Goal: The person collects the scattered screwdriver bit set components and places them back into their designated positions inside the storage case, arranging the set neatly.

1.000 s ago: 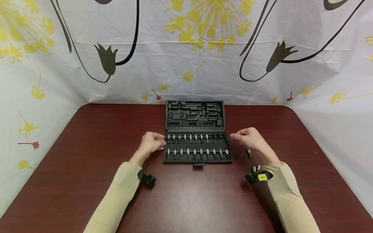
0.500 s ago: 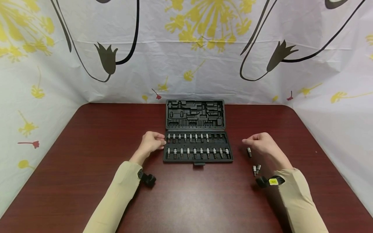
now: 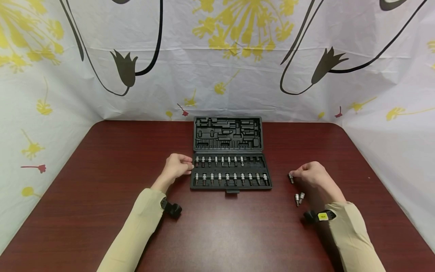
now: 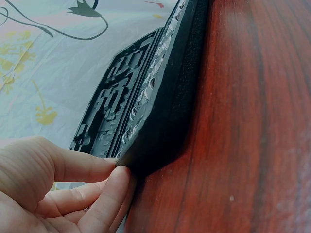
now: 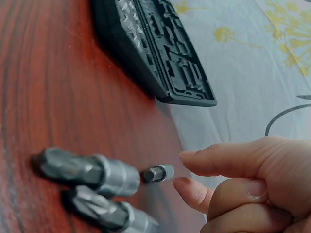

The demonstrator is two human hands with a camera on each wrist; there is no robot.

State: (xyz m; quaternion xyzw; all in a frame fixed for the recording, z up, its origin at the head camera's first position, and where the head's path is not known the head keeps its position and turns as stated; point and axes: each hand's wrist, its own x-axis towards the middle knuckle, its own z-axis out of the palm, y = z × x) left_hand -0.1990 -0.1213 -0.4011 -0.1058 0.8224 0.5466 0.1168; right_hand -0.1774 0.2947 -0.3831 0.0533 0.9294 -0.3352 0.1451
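Left hand pinched the black case by its edge. Right hand had just a narrow thumb-finger gap, right by a loose socket bit.

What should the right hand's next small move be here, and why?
Probably, the right hand should pinch the lone bit socket: its parted fingertips are close to it and hold nothing. The open case shows vacant slots at the right of its far row, and the left hand pinches its edge, which may steady it.
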